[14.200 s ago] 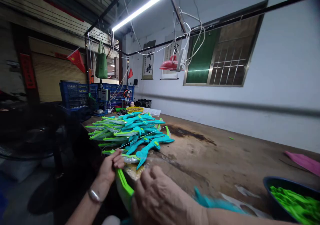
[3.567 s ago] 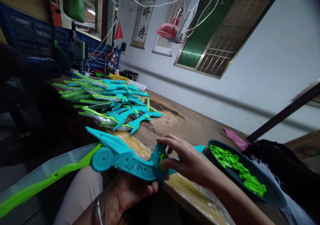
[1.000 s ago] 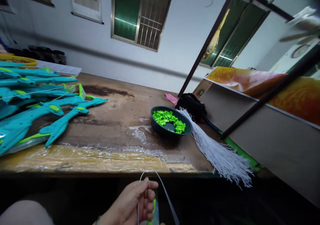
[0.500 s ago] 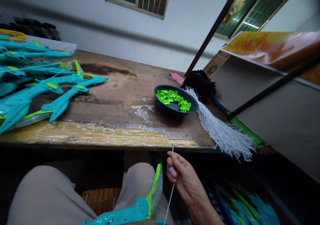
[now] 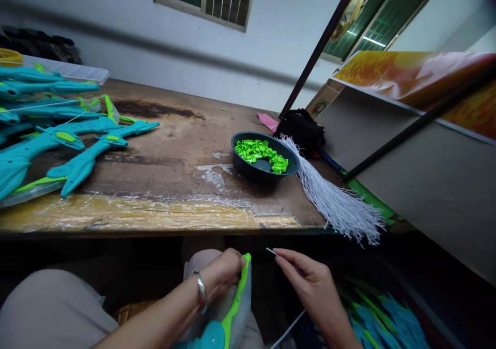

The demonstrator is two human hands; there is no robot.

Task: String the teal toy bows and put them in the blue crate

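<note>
My left hand [image 5: 227, 270], with a silver bangle at its wrist, is closed on the bright green tip of a teal toy bow [image 5: 236, 307] in my lap. Clear plastic runs along the green limb, and the bow's lower part leaves the picture at the bottom. My right hand [image 5: 306, 276] pinches a white string [image 5: 289, 328] between thumb and forefinger. The string's short end points left toward the green tip, apart from it. The rest of it hangs below the hand.
Several teal toy bows [image 5: 73, 145] are piled on the table's left. A dark bowl [image 5: 265, 176] of green plastic pieces stands near a bundle of white strings [image 5: 337, 199], which hangs over the table edge. Below right lie more teal and green parts [image 5: 387, 318].
My left hand has come up into view and taken hold of the bow's green tip. My right hand has moved right and slightly down, now pinching the string near its end.
</note>
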